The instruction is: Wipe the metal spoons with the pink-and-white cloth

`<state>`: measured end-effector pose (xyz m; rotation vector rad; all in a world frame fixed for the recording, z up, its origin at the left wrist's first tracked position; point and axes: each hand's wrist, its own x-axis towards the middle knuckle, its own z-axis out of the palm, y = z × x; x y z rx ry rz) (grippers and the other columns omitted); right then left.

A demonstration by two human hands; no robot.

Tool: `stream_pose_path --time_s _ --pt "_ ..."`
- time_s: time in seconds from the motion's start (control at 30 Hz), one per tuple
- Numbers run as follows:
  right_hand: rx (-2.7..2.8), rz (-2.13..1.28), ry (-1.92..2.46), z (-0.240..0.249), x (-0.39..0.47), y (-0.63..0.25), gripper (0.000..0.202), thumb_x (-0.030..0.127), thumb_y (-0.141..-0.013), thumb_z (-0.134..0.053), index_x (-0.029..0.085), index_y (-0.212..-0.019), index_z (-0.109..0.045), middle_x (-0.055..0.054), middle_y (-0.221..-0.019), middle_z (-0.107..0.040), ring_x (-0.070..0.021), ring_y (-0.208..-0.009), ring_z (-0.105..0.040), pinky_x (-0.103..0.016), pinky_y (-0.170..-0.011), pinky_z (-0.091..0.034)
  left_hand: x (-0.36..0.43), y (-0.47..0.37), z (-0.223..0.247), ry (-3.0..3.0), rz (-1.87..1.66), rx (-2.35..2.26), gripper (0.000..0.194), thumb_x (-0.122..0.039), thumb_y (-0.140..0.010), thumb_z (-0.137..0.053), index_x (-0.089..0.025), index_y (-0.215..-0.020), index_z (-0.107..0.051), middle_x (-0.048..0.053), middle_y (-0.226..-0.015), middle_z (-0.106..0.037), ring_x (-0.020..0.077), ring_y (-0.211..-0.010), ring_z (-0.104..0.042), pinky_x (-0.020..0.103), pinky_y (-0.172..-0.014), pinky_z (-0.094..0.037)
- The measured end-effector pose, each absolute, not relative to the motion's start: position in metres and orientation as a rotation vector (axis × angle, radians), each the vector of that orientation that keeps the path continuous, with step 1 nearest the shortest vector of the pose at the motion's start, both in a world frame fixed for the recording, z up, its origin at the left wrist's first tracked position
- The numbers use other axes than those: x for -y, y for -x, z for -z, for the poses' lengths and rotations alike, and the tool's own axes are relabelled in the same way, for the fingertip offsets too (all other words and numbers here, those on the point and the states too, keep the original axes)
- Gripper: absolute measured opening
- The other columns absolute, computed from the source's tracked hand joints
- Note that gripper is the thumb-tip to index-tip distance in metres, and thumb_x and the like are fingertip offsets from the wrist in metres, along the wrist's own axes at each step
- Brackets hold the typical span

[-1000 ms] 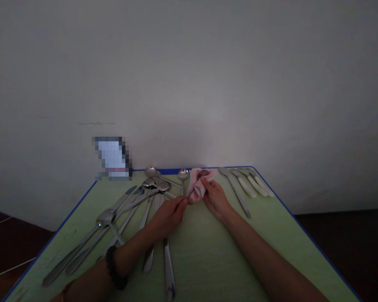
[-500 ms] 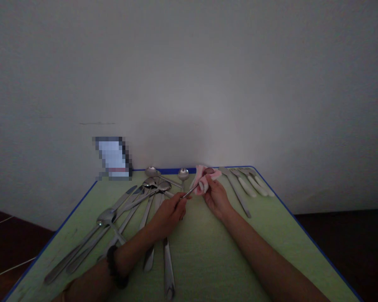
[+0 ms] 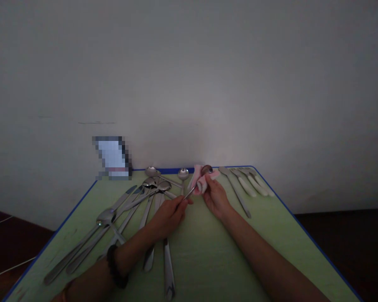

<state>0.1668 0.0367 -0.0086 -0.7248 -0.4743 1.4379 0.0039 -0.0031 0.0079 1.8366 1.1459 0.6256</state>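
Spoon (image 3: 206,170) partly hidden by cloth (image 3: 202,185)

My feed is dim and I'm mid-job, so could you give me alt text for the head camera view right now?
The left hand grips a spoon by its handle, while the right hand holds a pink-and-white cloth against its bowl end. Metal cutlery lies overlapping on the left of the green table; white-handled cutlery lies near its far right corner.

One cloth (image 3: 203,185) (and two hands (image 3: 167,217) (image 3: 216,198))
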Motion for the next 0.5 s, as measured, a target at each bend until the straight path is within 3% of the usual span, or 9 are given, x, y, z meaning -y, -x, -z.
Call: stream_pose_path --time_s 0.2,0.5 --pt "0.408 -1.452 0.672 0.0096 -0.0412 -0.1721 0.007 0.029 -0.073 -0.063 0.022 -0.073 -0.061 0.005 -0.066 -0.066 -0.0108 -0.06 -0.058 -0.023 -0.062 -0.05 0.0035 -0.0047 -0.006 -1.7 -0.872 -1.095 0.045 -0.035 -0.089 -0.036 -0.012 -0.127 -0.04 -0.007 -0.055 -0.042 0.0103 -0.05 -0.042 0.02 -0.05 -0.034" --pt "0.355 -1.519 0.674 0.0112 -0.0408 -0.1697 0.007 0.026 -0.073 -0.06 0.02 -0.074 -0.062 0.002 -0.069 -0.067 -0.0124 -0.064 -0.06 -0.025 -0.067 -0.05 0.0036 -0.0008 -0.0101 -1.867 -0.846 -1.242 0.045 -0.036 -0.089 -0.037 -0.014 -0.125 -0.052 -0.002 -0.059 -0.054 0.0122 -0.055 -0.049 0.022 -0.055 -0.036"
